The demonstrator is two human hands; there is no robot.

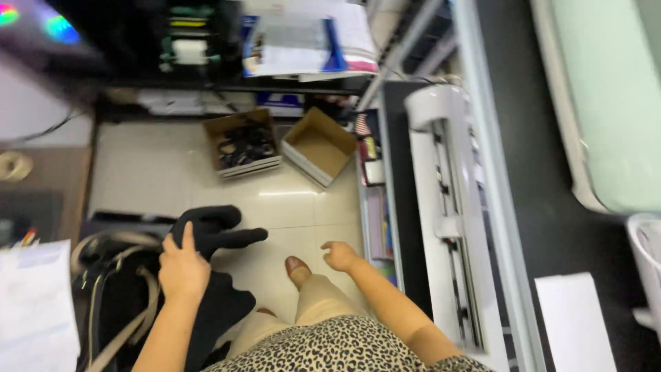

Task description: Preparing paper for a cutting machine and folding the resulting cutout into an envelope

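Obscured and cropped items, head view

Right hand [340, 255]: fingers curled under, contents indeterminate. Black garment [213, 231]: lower part concealed behind left hand [183, 270] and forearm. White sheet [575, 320] and white basket [647, 265] cut by frame edges. Contents of the left cardboard box [242, 143]: dark, tangled, too blurred to identify.

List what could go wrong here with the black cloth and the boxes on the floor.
The black cloth in the left hand hangs low and might catch on the bag straps beside it. The two open cardboard boxes sit on the tile floor ahead of the foot, a likely trip hazard.
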